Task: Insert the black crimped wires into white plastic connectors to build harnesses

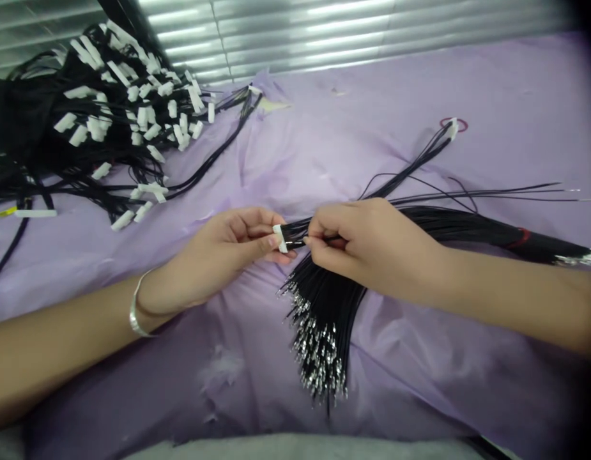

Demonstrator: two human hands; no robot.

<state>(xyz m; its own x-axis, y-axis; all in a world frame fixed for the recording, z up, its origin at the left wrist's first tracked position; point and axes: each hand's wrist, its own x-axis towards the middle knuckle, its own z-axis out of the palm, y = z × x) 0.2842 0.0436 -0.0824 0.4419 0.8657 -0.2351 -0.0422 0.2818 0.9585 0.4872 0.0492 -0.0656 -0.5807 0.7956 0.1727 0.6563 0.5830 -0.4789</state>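
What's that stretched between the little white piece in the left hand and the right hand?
Thin black wires: the head view shows them bridging the short gap between the white piece and the right hand.

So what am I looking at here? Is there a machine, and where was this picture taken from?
No machine here: it's a person at work, seen from a camera worn on their head that looks forward and down. Their bare left hand holds a small white connector with black wires running from it. Their right hand pinches a black wire close to it. On the purple covering lie a fan of wires with shiny metal tips and, at the right, a bundle with a red band. At upper left is a heap of cables with white connectors.
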